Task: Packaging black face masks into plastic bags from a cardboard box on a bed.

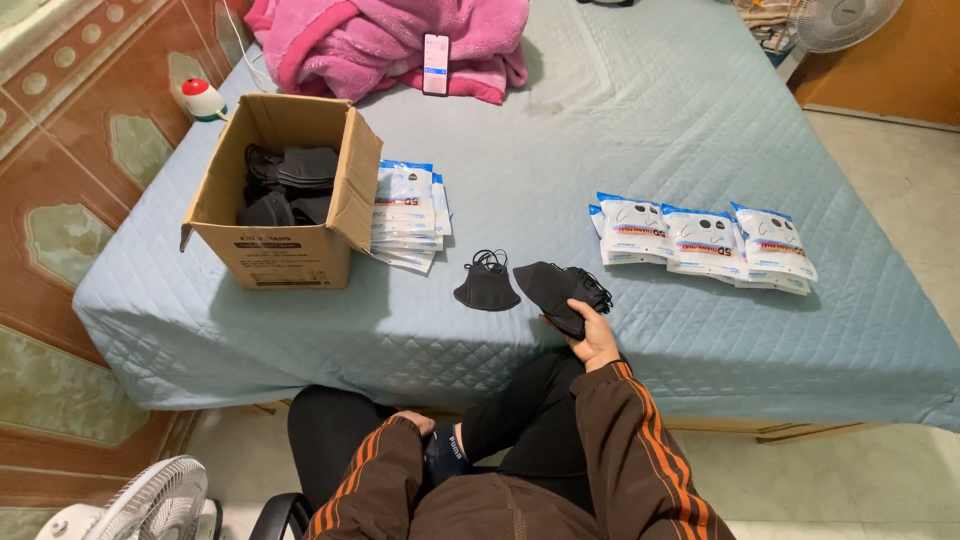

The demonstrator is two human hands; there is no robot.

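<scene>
Right hand (598,335) is closed around a stack of black fabric face masks (562,290) at the near edge of the bed, while the left hand (415,421) rests curled in the lap against the dark trousers; whether it grips anything cannot be told.

Largest in the scene is the bed with its pale blue quilted cover (640,120), and a crumpled pink fleece blanket (390,40) lies at its far side. On the left stands an open brown cardboard box (285,200) with more black masks inside. Right of the box sits a pile of flat white and blue plastic pouches (408,215), and a row of filled white and blue pouches (705,240) lies on the right. A single black mask (486,285) lies just left of the held stack.

The step in hand looks like counting out masks for one pouch; an empty pouch from the left pile seems the next need.
</scene>
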